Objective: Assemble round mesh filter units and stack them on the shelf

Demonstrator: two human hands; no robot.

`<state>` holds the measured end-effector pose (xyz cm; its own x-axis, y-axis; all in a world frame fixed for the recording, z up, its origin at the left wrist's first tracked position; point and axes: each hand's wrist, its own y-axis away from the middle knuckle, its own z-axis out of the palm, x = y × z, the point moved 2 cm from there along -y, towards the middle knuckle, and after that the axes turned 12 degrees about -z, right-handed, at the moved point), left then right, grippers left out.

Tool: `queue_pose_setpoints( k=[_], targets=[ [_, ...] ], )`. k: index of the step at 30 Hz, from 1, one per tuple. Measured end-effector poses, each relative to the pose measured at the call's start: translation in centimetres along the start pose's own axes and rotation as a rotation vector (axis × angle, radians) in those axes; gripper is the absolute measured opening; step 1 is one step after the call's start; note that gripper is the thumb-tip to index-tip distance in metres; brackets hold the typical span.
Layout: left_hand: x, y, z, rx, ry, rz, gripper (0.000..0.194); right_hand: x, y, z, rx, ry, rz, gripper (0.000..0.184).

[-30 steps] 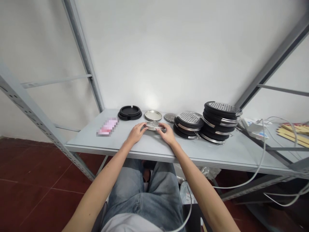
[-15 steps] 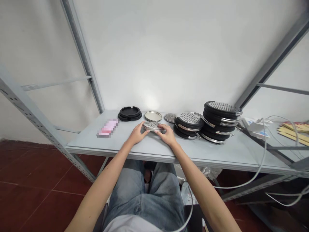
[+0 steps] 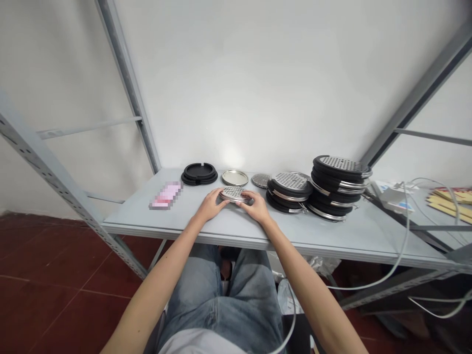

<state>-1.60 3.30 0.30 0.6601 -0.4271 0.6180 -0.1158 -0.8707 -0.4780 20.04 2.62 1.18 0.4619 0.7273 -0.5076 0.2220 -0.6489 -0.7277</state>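
A round metal tray with a perforated top (image 3: 233, 192) lies on the grey shelf in front of me. My left hand (image 3: 212, 205) is curved round its left edge, thumb towards the near rim. My right hand (image 3: 256, 207) grips the right side, its fingers on the top and the thumb at the front rim. Behind the tray are shallow plain metal dishes (image 3: 235, 177). A loose perforated disc (image 3: 260, 180) rests just to their right. Black round rings (image 3: 199, 173) are stacked at the back left.
Right of my hands stand a shorter stack (image 3: 289, 191) and a taller stack (image 3: 337, 187) of black-rimmed perforated trays. A blurred pink item (image 3: 166, 195) lies on the left. A white cable (image 3: 400, 246) hangs over the front edge at right. Metal uprights (image 3: 127, 83) frame the shelf.
The view has shifted very slightly. Both hands stay at the sides of the perforated tray, with hardly any visible movement.
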Motion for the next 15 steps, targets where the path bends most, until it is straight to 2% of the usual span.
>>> queue_pose_setpoints(
  k=[15],
  targets=[
    [0.59,0.13,-0.26,-0.043,-0.054,-0.014,0.054,0.73,0.16,0.19,-0.077,0.034,0.001,0.048]
  ],
)
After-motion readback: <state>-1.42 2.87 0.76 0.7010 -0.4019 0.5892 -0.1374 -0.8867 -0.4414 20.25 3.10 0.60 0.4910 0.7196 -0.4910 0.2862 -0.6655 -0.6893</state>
